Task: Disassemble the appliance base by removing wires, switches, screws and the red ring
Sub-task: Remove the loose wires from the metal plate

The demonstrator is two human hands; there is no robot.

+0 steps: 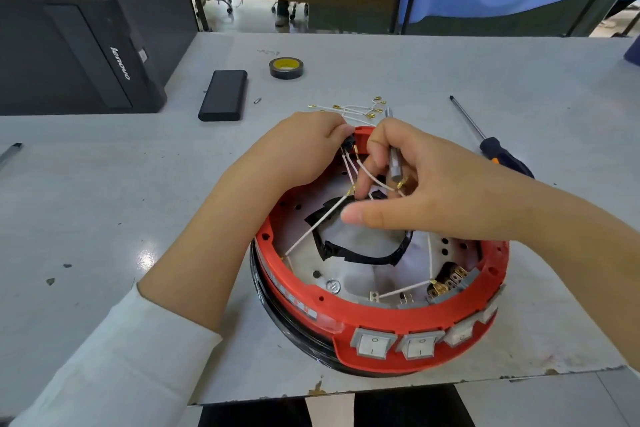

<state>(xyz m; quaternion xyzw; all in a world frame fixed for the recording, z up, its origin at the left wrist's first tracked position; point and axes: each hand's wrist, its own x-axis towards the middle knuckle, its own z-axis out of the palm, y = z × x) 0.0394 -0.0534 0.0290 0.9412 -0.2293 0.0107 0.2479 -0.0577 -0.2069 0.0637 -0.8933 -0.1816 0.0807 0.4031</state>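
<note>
Grey laminate, scuffed and chipped at the near edge, makes up the table (104,184) on which the appliance base (381,288) sits, upside down near that front edge. Its red ring (346,317) still circles the metal floor, with four rocker switches (372,343) counted along the near rim. Beyond the base lies a loose heap of white wires (349,110) already pulled (too tangled to count), and to its right one black-handled screwdriver (491,146).

The left hand (304,149) is clenched on a small black connector (348,144) at the ring's far edge. The right hand (408,184) grips a slim grey tool (394,163) while its fingertips (362,189) pinch a white wire's brass terminal.

Four or so wires remain attached inside. To do this well, I would pull on the brass terminal rather than the insulation, straight along the tab, with the left hand bracing the connector.
</note>
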